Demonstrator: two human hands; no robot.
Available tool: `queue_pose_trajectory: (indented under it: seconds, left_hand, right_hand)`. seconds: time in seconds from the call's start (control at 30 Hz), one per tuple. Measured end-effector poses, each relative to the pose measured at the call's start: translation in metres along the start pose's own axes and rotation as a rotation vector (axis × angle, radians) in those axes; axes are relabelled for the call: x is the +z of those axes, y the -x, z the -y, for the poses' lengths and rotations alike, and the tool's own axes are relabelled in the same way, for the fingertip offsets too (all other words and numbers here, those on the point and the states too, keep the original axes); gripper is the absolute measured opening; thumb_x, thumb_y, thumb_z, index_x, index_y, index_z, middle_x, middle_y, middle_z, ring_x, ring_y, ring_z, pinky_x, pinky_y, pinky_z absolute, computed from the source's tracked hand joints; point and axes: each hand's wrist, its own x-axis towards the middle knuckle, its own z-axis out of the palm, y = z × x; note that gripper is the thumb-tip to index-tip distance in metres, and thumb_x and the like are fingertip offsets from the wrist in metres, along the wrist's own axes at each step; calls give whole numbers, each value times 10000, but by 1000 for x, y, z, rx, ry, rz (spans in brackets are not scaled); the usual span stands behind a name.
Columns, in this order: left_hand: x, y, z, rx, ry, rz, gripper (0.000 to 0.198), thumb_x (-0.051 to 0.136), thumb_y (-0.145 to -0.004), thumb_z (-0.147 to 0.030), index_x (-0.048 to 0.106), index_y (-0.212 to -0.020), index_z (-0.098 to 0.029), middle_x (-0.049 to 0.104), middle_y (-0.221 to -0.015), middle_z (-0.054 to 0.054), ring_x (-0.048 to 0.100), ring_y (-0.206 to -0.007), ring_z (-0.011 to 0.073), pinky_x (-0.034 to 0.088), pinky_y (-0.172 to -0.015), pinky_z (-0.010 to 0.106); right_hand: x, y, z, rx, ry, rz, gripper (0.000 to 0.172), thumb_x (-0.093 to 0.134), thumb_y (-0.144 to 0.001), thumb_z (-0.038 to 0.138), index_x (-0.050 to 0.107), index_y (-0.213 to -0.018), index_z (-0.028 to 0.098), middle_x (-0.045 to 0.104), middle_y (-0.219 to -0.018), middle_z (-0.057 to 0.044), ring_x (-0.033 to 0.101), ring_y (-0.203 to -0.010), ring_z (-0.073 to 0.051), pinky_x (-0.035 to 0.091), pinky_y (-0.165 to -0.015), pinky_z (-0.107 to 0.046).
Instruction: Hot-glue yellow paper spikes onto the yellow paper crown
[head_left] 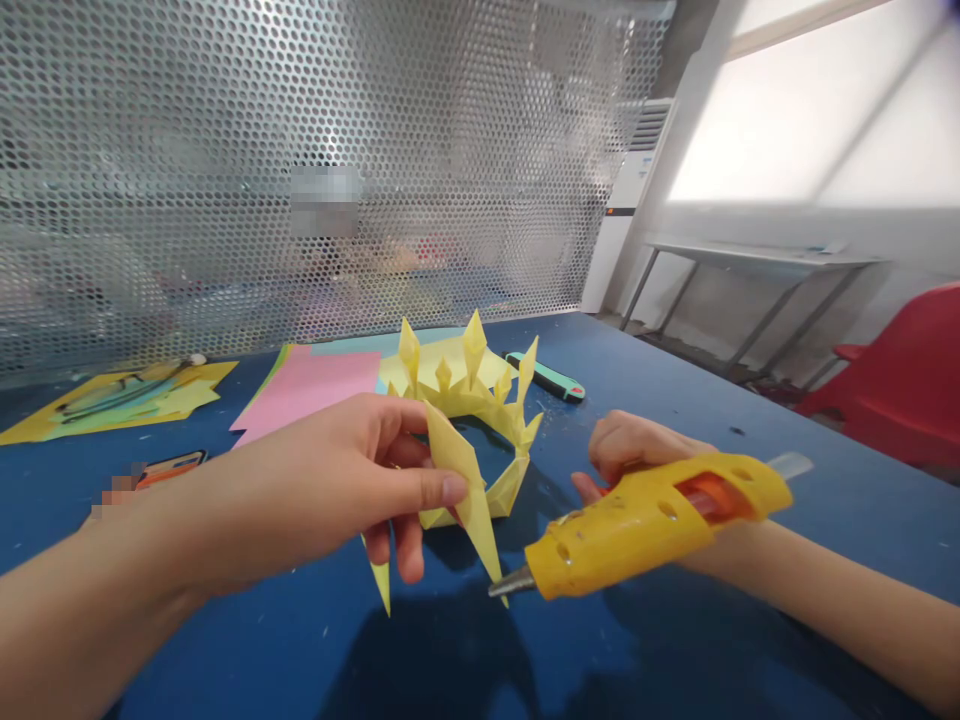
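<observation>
My left hand [352,480] pinches a folded yellow paper spike piece [465,490] between thumb and fingers, just above the blue table. Behind it a ring of yellow folded paper spikes [480,385] stands on the table like a crown, touching the held piece. My right hand [637,455] is wrapped round a yellow hot glue gun [645,525]. The gun's metal nozzle [510,582] points left and sits at the lower tip of the held piece.
Pink and pale sheets of paper [315,385] lie behind the crown, more yellow paper [120,400] at far left, a teal utility knife [547,377] behind. A perforated metal screen [300,160] walls the table's back. A red chair [900,380] stands at right.
</observation>
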Motion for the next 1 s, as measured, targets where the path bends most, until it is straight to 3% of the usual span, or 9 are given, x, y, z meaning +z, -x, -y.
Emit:
queue_pose_trajectory:
  seconds: [0.3, 0.53, 0.7, 0.83, 1.0]
  left_hand:
    - [0, 1, 0, -70, -32, 22, 187, 725, -737, -354, 616, -786, -210, 725, -727, -22, 560, -403, 25, 419, -405, 92]
    - [4, 0, -5, -99, -129, 11, 214, 668, -744, -388, 614, -817, -193, 707, -632, 6, 584, -437, 70, 438, -430, 129]
    - [5, 1, -5, -139, -150, -4, 219, 660, -742, -398, 627, -824, -198, 732, -686, 24, 555, -410, 56, 402, -415, 128]
    - [2, 3, -7, -143, -154, 0, 218, 686, -715, -394, 634, -825, -214, 665, -533, -17, 542, -395, 70, 390, -417, 129]
    - [0, 5, -9, -126, -160, -26, 204, 686, -727, -381, 635, -838, -218, 730, -668, 7, 519, -385, 46, 379, -417, 125]
  right_hand:
    - [0, 1, -3, 42, 32, -30, 255, 635, -788, 126, 412, -746, 242, 464, -651, 51, 445, -530, -89, 390, -477, -230]
    - [-2, -1, 4, -58, 117, -61, 270, 635, -793, 96, 410, -761, 242, 466, -655, 47, 460, -531, -82, 385, -472, -225]
    - [-1, -2, 5, -61, 128, -62, 269, 625, -802, 80, 410, -765, 237, 471, -663, 46, 461, -544, -74, 389, -485, -214]
    - [-2, -3, 5, -60, 116, -61, 262, 617, -804, 77, 412, -760, 233, 465, -657, 48, 449, -542, -71, 381, -479, -207]
    - [-2, 0, 3, -57, 83, -56, 263, 632, -786, 82, 420, -762, 236, 464, -659, 51, 449, -538, -77, 381, -477, -216]
